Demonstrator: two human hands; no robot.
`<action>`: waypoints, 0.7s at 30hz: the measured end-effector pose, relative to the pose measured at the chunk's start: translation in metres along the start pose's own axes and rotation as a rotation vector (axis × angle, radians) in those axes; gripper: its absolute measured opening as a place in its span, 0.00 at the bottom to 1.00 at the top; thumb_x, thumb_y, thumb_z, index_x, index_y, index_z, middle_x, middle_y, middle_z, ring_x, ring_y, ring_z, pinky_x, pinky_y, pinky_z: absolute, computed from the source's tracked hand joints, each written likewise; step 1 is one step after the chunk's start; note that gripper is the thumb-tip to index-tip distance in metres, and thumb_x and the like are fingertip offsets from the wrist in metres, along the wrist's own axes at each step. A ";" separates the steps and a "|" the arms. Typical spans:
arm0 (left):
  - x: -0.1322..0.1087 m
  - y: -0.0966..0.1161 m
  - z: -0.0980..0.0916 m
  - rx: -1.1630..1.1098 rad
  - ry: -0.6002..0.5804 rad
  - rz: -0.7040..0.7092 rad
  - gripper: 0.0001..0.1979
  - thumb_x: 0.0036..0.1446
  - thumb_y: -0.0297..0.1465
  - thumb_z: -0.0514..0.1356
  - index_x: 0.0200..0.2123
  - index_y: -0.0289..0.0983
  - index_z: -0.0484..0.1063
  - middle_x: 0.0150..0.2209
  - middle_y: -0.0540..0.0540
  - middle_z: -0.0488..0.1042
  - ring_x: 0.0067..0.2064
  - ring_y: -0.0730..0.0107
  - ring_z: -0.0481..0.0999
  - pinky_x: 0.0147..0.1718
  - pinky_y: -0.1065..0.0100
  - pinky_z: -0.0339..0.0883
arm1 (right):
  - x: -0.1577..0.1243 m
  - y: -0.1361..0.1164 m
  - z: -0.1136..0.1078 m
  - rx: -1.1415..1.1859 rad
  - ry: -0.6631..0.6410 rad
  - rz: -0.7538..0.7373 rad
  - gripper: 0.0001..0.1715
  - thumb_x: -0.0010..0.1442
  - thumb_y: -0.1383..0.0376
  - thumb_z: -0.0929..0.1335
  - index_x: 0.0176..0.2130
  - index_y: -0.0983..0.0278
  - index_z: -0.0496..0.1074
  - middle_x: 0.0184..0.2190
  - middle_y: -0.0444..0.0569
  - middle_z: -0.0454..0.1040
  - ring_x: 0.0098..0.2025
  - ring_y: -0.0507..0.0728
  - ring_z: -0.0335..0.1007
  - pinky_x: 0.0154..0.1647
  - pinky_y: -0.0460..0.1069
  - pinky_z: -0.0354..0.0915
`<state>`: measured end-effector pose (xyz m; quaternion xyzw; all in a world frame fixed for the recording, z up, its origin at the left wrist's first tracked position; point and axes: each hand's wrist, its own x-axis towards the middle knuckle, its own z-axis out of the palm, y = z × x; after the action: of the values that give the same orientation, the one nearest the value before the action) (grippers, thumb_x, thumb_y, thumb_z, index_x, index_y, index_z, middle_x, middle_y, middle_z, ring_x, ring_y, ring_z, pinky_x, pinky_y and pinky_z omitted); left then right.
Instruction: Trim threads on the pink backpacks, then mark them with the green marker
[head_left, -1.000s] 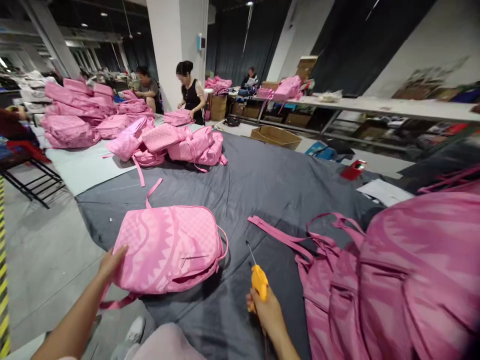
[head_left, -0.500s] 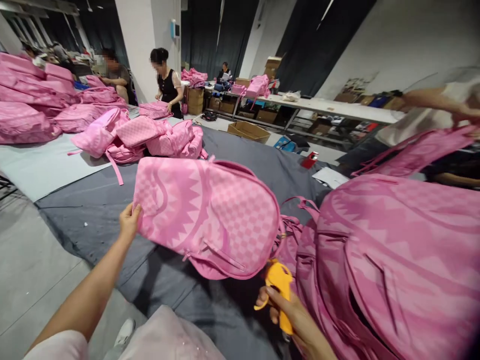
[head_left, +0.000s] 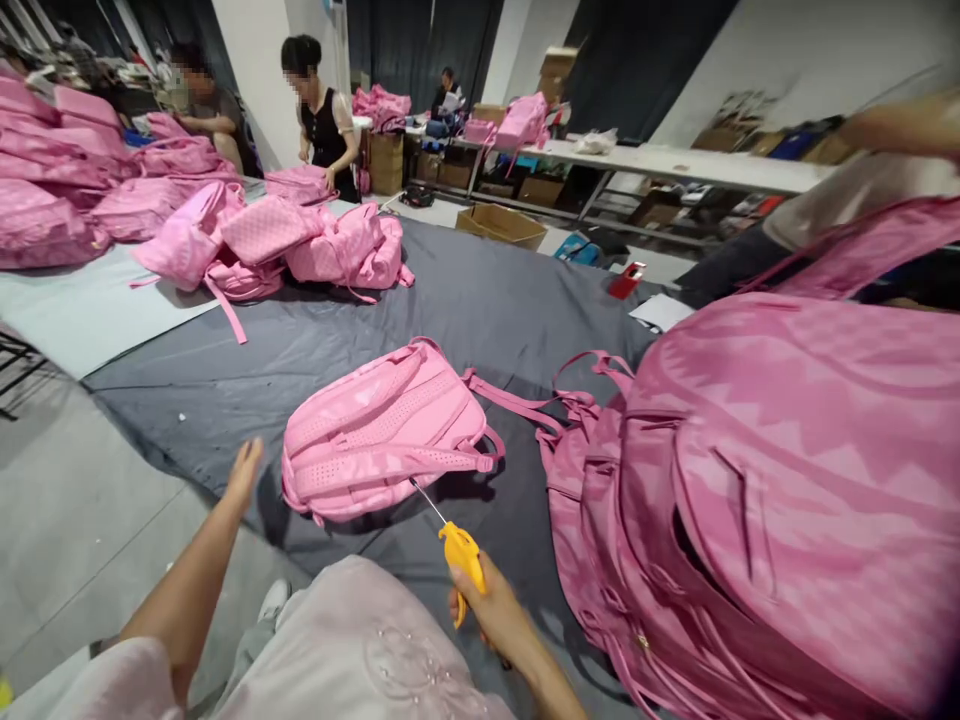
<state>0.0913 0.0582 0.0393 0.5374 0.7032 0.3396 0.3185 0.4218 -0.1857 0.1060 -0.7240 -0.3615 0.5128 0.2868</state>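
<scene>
A pink backpack (head_left: 375, 425) lies on the dark cloth-covered table (head_left: 480, 300), its back panel and shoulder straps facing up. My right hand (head_left: 491, 605) grips a yellow air blow gun (head_left: 463, 555); the thin metal nozzle points at the backpack's near side, and I cannot tell whether the tip touches it. To the left of the backpack, my left hand (head_left: 244, 478) is free of it, with the fingers stretched out and nothing in them.
Close on my right stands a big pile of pink backpacks (head_left: 795, 430). More pink backpacks (head_left: 300, 240) are heaped at the far left. A person (head_left: 326, 120) handles one there. At the right edge, another person's arm (head_left: 900, 130) shows. A red object (head_left: 627, 281) and white papers (head_left: 661, 312) lie farther back.
The backpack, held up by my left hand before, now lies on the table with its strap side up. My left hand has let go. My right hand has moved left with the blow gun.
</scene>
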 end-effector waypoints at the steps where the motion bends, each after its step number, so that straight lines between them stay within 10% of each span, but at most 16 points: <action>1: 0.001 -0.002 0.000 0.049 -0.023 0.034 0.27 0.63 0.41 0.61 0.62 0.38 0.64 0.64 0.38 0.64 0.63 0.51 0.66 0.60 0.44 0.63 | 0.002 -0.003 0.003 0.000 -0.008 -0.027 0.32 0.54 0.39 0.65 0.44 0.61 0.63 0.22 0.43 0.73 0.24 0.57 0.73 0.20 0.48 0.61; 6: 0.023 0.019 0.044 0.194 -0.187 0.198 0.45 0.50 0.40 0.70 0.69 0.39 0.57 0.71 0.34 0.52 0.73 0.41 0.44 0.69 0.41 0.38 | 0.002 -0.040 -0.007 -0.082 0.017 -0.221 0.31 0.61 0.39 0.62 0.45 0.62 0.64 0.28 0.45 0.76 0.28 0.56 0.74 0.32 0.51 0.71; 12: -0.049 0.012 0.077 0.093 -0.315 0.226 0.31 0.57 0.31 0.62 0.64 0.38 0.66 0.64 0.34 0.67 0.65 0.46 0.66 0.65 0.48 0.54 | -0.013 -0.072 -0.064 -0.198 0.284 -0.242 0.35 0.61 0.35 0.58 0.46 0.61 0.62 0.26 0.46 0.74 0.27 0.59 0.75 0.32 0.54 0.72; 15: -0.091 0.001 0.070 -0.066 -0.346 0.191 0.28 0.61 0.39 0.58 0.64 0.41 0.65 0.64 0.40 0.68 0.65 0.52 0.66 0.65 0.54 0.57 | -0.011 -0.085 -0.078 -0.308 0.156 -0.168 0.32 0.66 0.39 0.55 0.49 0.60 0.63 0.26 0.45 0.74 0.26 0.59 0.75 0.31 0.53 0.72; 18: -0.098 0.002 0.063 -0.264 -0.395 0.080 0.30 0.66 0.48 0.48 0.63 0.37 0.65 0.65 0.39 0.66 0.65 0.55 0.66 0.64 0.55 0.60 | 0.015 -0.114 -0.076 -0.554 0.042 -0.090 0.31 0.70 0.44 0.52 0.53 0.62 0.65 0.26 0.47 0.76 0.26 0.57 0.75 0.30 0.51 0.70; 21: -0.084 0.004 0.060 -0.455 -0.589 -0.104 0.43 0.65 0.57 0.34 0.54 0.28 0.72 0.52 0.30 0.77 0.50 0.53 0.80 0.52 0.54 0.73 | 0.058 -0.151 -0.064 -0.881 0.207 -0.048 0.34 0.72 0.49 0.49 0.56 0.68 0.65 0.39 0.59 0.80 0.40 0.61 0.78 0.43 0.54 0.69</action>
<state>0.1612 -0.0148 0.0159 0.4911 0.5143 0.3012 0.6352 0.4601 -0.0546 0.2131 -0.8159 -0.5313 0.2282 -0.0021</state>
